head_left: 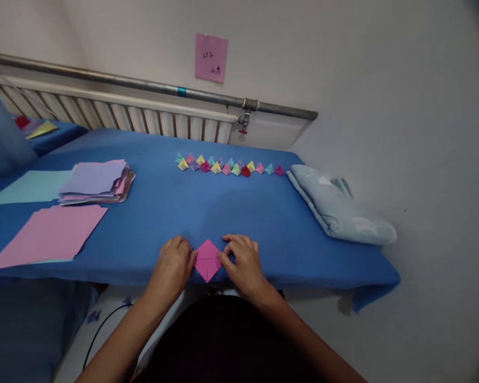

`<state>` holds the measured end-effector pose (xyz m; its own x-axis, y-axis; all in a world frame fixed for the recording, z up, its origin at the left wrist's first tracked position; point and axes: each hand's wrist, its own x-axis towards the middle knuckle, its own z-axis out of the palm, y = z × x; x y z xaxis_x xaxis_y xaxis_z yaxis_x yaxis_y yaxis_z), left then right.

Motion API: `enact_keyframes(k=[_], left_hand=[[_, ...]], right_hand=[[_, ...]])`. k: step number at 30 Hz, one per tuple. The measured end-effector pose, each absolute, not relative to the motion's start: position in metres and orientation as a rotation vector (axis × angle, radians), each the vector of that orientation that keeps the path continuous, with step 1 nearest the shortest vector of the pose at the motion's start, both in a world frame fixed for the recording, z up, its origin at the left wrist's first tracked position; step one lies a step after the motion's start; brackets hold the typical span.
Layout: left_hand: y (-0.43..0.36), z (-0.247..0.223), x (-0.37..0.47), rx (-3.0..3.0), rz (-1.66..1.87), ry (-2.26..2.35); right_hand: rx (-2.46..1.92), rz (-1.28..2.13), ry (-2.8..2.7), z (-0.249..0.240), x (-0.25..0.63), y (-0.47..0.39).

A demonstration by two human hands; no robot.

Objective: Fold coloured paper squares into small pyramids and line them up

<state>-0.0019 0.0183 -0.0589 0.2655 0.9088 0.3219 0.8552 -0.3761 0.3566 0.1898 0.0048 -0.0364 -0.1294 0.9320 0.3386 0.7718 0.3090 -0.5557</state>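
Forearms (133, 322) forward, fingers (234, 239) in facing pinches

The pink square (207, 261) is smooth, matt paper.

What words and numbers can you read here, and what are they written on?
"252", probably, on the pink wall note; its digits are blurry.
"小", probably, below that on the same note; the character after it is unreadable.
No writing shows on the bright pink folded square.

pink wall note (211, 57), handwritten number, apparently 252, characters (215, 70) beneath unclear
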Motion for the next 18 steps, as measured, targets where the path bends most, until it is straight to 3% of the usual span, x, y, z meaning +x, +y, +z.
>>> enact_keyframes(k=[18], left_hand=[[0.008,-0.043,0.007,2.445,0.608,1.801]], right_hand=[[-1.572,0.408,-1.990,-0.036,0.193,0.010]])
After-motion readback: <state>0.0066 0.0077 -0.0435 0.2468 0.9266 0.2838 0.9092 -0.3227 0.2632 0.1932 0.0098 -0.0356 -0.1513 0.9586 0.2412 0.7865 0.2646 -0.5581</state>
